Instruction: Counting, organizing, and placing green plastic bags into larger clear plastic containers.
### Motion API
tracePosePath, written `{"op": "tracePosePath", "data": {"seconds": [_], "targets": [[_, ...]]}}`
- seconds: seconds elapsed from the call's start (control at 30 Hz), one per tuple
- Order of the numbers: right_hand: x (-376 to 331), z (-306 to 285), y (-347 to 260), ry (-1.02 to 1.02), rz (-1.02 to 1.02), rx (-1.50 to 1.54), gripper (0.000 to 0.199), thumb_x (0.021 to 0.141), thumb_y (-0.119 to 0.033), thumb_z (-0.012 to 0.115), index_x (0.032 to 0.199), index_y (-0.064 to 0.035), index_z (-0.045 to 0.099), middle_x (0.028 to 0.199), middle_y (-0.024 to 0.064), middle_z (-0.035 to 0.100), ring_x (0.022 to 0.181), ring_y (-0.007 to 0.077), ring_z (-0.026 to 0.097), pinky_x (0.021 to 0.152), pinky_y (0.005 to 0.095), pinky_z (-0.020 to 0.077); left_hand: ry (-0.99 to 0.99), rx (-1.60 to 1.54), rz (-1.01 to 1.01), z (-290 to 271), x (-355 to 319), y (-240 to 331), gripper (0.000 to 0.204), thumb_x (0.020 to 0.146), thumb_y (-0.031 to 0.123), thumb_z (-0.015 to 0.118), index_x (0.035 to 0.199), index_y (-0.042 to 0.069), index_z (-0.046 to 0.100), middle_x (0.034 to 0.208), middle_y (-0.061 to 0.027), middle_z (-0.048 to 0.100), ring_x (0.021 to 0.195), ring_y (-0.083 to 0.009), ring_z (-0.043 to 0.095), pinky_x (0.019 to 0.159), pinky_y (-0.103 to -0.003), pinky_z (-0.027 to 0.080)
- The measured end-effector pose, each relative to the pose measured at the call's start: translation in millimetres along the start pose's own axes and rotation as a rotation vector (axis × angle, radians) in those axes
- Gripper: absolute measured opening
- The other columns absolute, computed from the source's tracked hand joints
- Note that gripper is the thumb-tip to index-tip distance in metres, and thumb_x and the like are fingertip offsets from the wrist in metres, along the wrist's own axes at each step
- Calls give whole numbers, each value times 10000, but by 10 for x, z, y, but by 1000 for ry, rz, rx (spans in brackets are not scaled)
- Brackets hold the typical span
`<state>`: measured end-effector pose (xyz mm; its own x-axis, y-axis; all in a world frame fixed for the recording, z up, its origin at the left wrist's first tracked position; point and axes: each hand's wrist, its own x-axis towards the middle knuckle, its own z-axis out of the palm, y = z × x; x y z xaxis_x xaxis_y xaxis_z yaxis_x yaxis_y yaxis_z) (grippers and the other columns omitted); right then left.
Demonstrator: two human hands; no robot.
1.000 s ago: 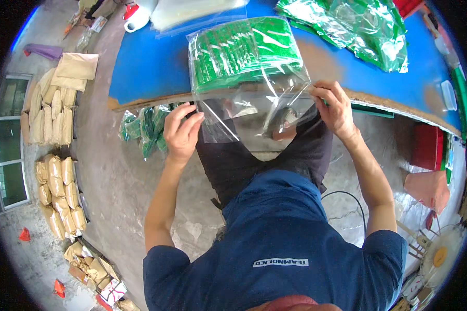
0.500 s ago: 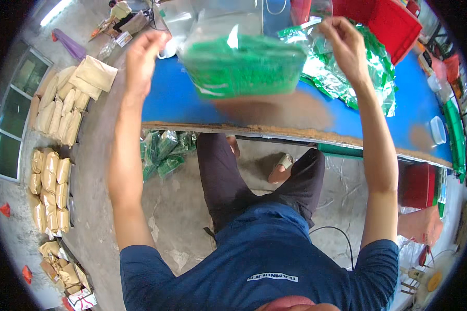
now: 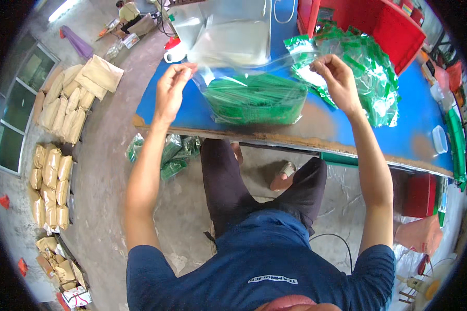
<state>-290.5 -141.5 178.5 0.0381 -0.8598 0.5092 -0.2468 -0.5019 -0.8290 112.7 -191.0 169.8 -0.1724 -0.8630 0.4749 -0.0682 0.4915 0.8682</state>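
Note:
My left hand and my right hand each pinch an upper corner of a clear plastic bag stuffed with green packets. The bag hangs upright between my hands, its bottom resting on the blue table near the front edge. The bag's mouth stretches between my fingers.
A loose heap of green packets in clear plastic lies at the right on the table. A stack of empty clear bags sits behind, a red crate at the back right. Brown sacks line the floor at left. More green packets lie under the table.
The bag lay flat on the table edge, then my hands lifted it by its top corners and stood it upright; the packets have settled to its bottom.

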Motion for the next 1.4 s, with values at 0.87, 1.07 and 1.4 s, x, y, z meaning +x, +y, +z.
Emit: {"op": "tracePosePath", "data": {"seconds": [0.87,1.07,1.4], "targets": [[-1380,896,608,354,399,144,300,1048,-266,506,837,-52,517,588,-38,424,489,46,397,429,241,340,562,240,-144,666,-1116,-439,302,1048,223,498,807,55,429,583,5,430,405,-80,446,380,-257,379],[-1376,835,582,207,470,-271,409,1007,-271,564,727,16,484,541,145,461,520,228,548,535,399,425,270,310,-613,479,-1115,-332,384,1028,298,510,748,40,468,553,-42,493,417,-144,565,373,-282,452],[-1022,849,142,442,21,-646,400,920,-255,661,1204,8,559,1141,229,600,1054,389,579,906,459,469,314,624,-60,675,-851,109,411,928,240,687,1229,-11,564,1219,-222,584,1161,-303,565,1020,-377,417]]}}
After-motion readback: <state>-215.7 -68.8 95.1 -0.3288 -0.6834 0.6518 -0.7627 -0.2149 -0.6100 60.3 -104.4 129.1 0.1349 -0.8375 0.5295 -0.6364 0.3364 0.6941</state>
